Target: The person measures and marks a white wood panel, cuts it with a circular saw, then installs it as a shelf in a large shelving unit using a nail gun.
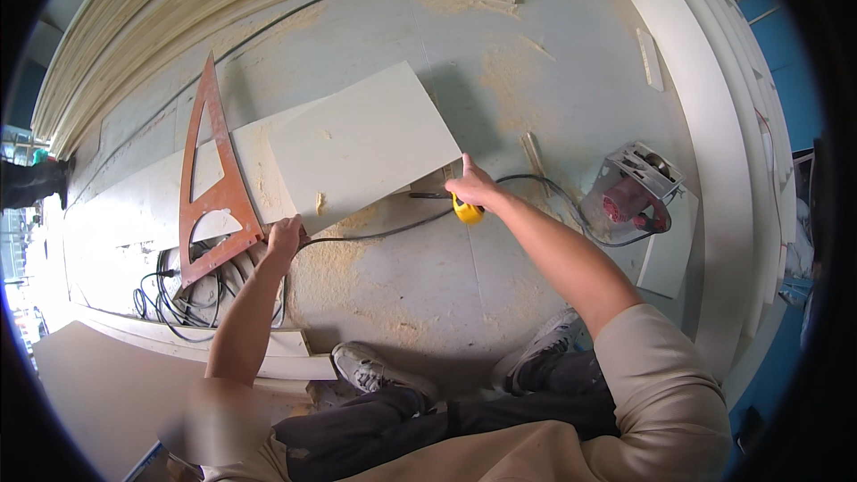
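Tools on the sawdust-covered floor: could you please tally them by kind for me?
Reddish-brown triangular wooden set square: 1
Yellow tape measure in the right hand: 1
Red and grey circular saw: 1
Total: 3

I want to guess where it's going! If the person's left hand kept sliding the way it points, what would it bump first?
Probably the pale board: the left hand already sits at its near corner, fingers aimed up across it. The red-brown triangle square lies just beside it, to the left.

Grey concrete floor (500,62) strewn with sawdust, bordered by stacked pale timber strips (178,9) and blue wall (799,98).
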`<state>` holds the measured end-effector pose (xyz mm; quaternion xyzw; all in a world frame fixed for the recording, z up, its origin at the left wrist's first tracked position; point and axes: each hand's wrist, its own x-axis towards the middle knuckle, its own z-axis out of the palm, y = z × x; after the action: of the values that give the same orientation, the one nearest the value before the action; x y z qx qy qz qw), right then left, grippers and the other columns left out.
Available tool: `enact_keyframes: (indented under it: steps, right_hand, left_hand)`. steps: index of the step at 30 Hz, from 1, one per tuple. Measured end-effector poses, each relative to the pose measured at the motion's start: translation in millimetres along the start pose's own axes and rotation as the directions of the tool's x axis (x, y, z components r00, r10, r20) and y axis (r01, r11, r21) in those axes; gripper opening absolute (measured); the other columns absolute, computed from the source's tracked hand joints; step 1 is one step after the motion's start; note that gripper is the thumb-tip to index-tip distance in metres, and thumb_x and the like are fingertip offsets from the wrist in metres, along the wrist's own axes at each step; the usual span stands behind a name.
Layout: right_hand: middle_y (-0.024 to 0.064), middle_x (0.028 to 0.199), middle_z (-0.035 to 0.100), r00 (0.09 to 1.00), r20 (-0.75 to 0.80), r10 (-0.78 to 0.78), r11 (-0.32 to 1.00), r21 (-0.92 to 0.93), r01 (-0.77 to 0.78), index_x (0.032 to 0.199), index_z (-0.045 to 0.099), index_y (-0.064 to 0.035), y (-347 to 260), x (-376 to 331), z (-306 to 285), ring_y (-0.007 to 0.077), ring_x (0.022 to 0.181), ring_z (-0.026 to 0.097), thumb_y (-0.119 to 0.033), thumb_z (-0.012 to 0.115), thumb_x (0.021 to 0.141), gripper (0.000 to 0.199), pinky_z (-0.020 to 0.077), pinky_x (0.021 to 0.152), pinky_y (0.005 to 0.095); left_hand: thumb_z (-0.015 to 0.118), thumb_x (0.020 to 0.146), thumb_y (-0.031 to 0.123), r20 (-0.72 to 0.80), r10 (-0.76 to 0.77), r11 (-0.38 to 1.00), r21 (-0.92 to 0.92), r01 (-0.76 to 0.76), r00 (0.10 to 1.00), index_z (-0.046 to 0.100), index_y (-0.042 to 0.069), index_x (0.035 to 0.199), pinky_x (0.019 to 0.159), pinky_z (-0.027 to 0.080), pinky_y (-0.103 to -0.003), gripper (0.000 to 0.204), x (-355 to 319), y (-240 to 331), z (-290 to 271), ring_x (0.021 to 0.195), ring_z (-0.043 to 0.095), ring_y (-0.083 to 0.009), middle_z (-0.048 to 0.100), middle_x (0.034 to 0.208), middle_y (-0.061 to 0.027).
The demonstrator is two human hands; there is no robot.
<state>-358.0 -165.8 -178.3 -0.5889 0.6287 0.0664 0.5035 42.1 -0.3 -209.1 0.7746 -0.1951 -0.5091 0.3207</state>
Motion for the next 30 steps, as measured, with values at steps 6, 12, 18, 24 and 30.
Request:
enact_keyframes:
  steps: [6, 12, 18, 24, 30]
  right_hand:
    - [0.0234, 0.119, 0.067, 0.988, 0.109, -0.108, 0.992, -0.049, 0.114, 0.128, 0.059, 0.0044, 23.4, 12.6, -19.3, 0.0349, 0.102, 0.068, -0.020, 0.062, 0.078, 0.055, 0.0544, 0.082, 0.0408]
    - [0.0113, 0.082, 0.069, 0.957, 0.288, 0.023, 0.860, 0.482, -0.165, 0.102, 0.068, 0.0007, 46.9, 4.7, -94.8, 0.0187, 0.069, 0.066, -0.017, 0.063, 0.090, 0.022, 0.0532, 0.061, 0.0335]
    - [0.0172, 0.097, 0.073, 0.962, -0.272, -0.013, 0.912, -0.398, -0.100, 0.099, 0.072, -0.0026, 112.9, 40.4, -147.4, 0.0315, 0.086, 0.071, -0.022, 0.064, 0.084, 0.026, 0.0557, 0.074, 0.0413]
    - [0.0113, 0.107, 0.074, 0.902, -0.403, 0.154, 0.870, -0.377, -0.317, 0.102, 0.075, -0.0118, 95.7, -4.5, -129.3, 0.0280, 0.102, 0.070, -0.023, 0.069, 0.082, 0.024, 0.0572, 0.082, 0.0410]
    - [0.0115, 0.098, 0.075, 0.894, -0.434, 0.115, 0.887, -0.361, -0.289, 0.092, 0.076, -0.0113, 125.5, 14.5, -109.5, 0.0291, 0.094, 0.072, -0.020, 0.067, 0.085, 0.015, 0.0576, 0.076, 0.0417]
  left_hand:
    - [0.062, 0.097, 0.042, 0.037, -0.027, 0.993, 0.118, 0.023, 0.999, 0.068, 0.001, 0.093, 0.061, 0.045, -0.027, 0.041, 4.7, 1.2, -11.3, 0.067, 0.057, -0.0131, 0.068, 0.085, -0.0093]
    - [0.064, 0.095, 0.038, 0.100, 0.420, 0.902, 0.061, -0.427, 0.902, 0.068, 0.001, 0.099, 0.076, 0.043, -0.028, 0.037, -37.7, 125.3, -30.7, 0.084, 0.055, -0.0112, 0.065, 0.090, -0.0011]
    - [0.061, 0.087, 0.027, 0.212, 0.680, 0.574, 0.441, -0.689, 0.702, 0.056, -0.004, 0.079, 0.059, 0.038, -0.034, 0.033, -104.6, 254.3, 47.3, 0.062, 0.043, -0.0140, 0.046, 0.064, -0.0020]
    - [0.063, 0.085, 0.037, 0.243, 0.663, 0.540, 0.499, -0.677, 0.708, 0.061, -0.004, 0.112, 0.083, 0.046, -0.041, 0.049, -147.7, 287.2, 111.8, 0.090, 0.058, -0.0245, 0.064, 0.094, -0.0154]
    - [0.063, 0.088, 0.032, 0.227, 0.556, 0.763, 0.244, -0.599, 0.800, 0.057, 0.000, 0.119, 0.092, 0.042, -0.035, 0.045, -143.4, 299.8, 120.7, 0.100, 0.055, -0.0222, 0.061, 0.110, -0.0108]
